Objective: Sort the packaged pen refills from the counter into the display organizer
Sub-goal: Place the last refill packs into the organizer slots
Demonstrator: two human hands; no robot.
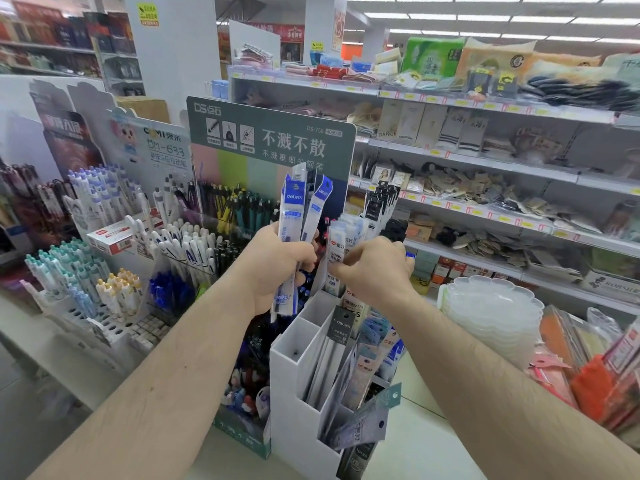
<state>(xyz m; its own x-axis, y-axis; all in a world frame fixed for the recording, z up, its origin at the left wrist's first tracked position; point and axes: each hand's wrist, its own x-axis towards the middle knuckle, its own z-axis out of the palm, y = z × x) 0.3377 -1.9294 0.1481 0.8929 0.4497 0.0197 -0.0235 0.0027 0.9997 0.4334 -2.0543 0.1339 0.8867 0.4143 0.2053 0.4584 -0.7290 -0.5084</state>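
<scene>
Head view, left hand (277, 261) gripping deli refill packs (300, 209) (blue-white), right hand (374, 268) pinching another.

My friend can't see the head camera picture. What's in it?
A person's left hand grips blue packaged pen refills while the right hand pinches another refill pack above a white display organizer, with shop pen displays behind.
</scene>
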